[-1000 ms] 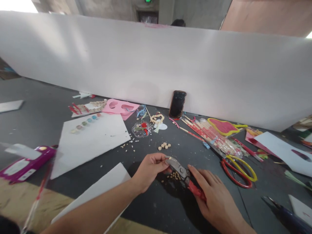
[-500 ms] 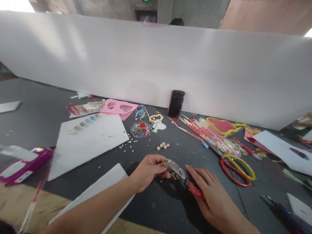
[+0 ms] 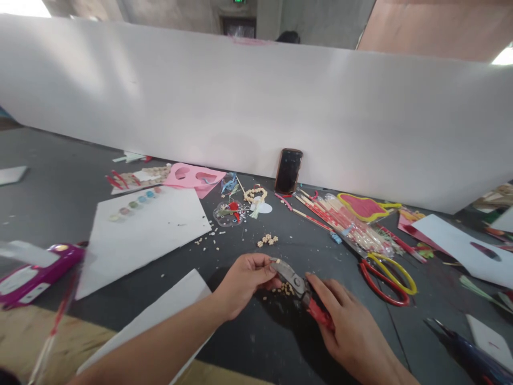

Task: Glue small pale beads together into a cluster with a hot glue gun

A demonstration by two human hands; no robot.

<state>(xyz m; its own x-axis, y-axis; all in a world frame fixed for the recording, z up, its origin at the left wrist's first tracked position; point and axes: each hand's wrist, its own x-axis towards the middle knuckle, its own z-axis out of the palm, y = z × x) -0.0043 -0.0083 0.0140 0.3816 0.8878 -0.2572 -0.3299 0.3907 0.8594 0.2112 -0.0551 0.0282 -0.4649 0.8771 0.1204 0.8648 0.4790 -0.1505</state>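
My right hand is wrapped round the red handles of a cutter with curved grey metal jaws, like pruning shears. The tool's tip points up and left, to my left fingers. My left hand is closed in a pinch at those jaws; a small pale wooden piece shows there, mostly hidden by fingers and metal. Below the jaws lie several small cut wooden bits. A small cluster of pale flower-shaped pieces sits just beyond my hands on the dark table.
Red-and-yellow-handled scissors lie right, beside bagged sticks. A phone leans on the white partition. White boards and a purple device are at left. Dark-handled pliers lie near right.
Both hands and the cutter stay nearly in place, the jaws turned very slightly. The whole view has shifted a little to the left.
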